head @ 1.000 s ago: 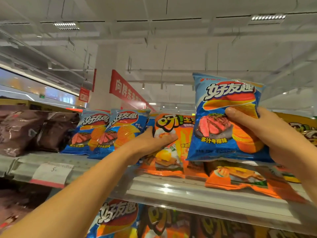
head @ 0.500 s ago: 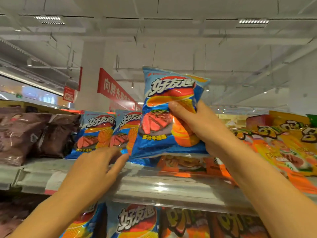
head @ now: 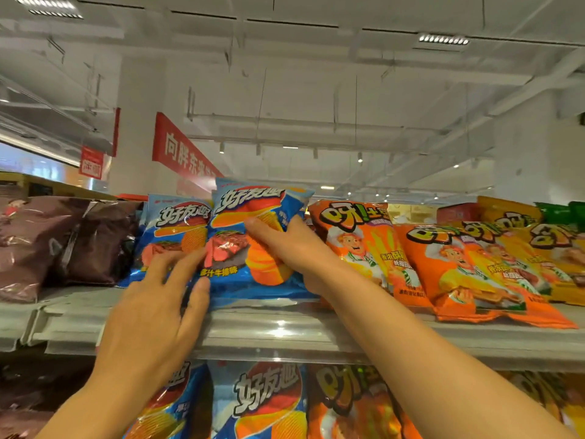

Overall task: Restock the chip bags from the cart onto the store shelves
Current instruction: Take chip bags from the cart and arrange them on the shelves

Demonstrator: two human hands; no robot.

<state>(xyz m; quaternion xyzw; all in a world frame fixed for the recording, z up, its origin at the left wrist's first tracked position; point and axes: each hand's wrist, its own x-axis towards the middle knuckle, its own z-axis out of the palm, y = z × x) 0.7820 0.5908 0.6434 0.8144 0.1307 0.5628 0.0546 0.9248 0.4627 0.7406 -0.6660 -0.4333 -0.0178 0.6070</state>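
A blue chip bag (head: 231, 274) with a steak picture stands on the top shelf (head: 285, 331), its lower edge on the shelf floor. My right hand (head: 285, 248) grips its right side, thumb across the front. My left hand (head: 158, 305) lies with straight fingers against the bag's lower left edge and the neighbouring blue bag (head: 175, 226) of the same kind, which stands just to the left. The cart is out of view.
Dark brown bags (head: 63, 242) fill the shelf's left end. Orange chip bags (head: 364, 245) lean to the right of the blue ones, with yellow and green bags further right. More blue bags (head: 262, 403) and orange ones sit on the shelf below.
My right hand has brought the blue bag down and left, from above the orange bags onto the shelf beside the other blue bags. My left hand left the orange bag and now touches the blue ones.
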